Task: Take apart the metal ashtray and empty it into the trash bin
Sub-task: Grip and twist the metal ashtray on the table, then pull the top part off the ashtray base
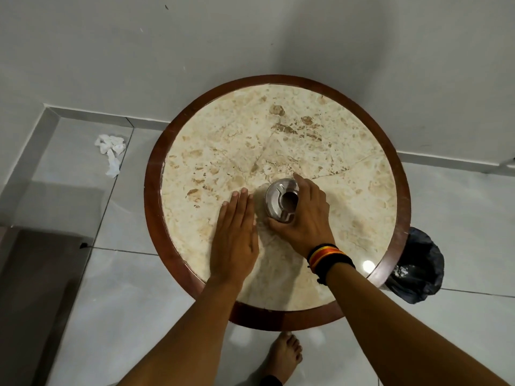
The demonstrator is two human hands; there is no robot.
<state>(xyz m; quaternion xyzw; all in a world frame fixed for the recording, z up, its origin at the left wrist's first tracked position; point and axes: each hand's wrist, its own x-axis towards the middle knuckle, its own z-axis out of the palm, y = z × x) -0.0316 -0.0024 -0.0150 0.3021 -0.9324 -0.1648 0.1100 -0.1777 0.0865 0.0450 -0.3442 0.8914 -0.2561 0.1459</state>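
Observation:
A round metal ashtray with a notched lid and a centre hole stands near the middle of the round marble table. My right hand, with a striped wristband, is wrapped around the ashtray's right and near side, thumb at its front and fingers over its far edge. To the ashtray's left, my left hand lies flat on the tabletop, fingers straight and together, holding nothing. A trash bin lined with a black bag stands on the floor by the table's right edge, partly hidden under the rim.
The table has a dark wooden rim and stands against a white wall. Crumpled white tissue lies on the tiled floor at the left. A dark furniture edge is at the lower left. My bare foot is beneath the table's near edge.

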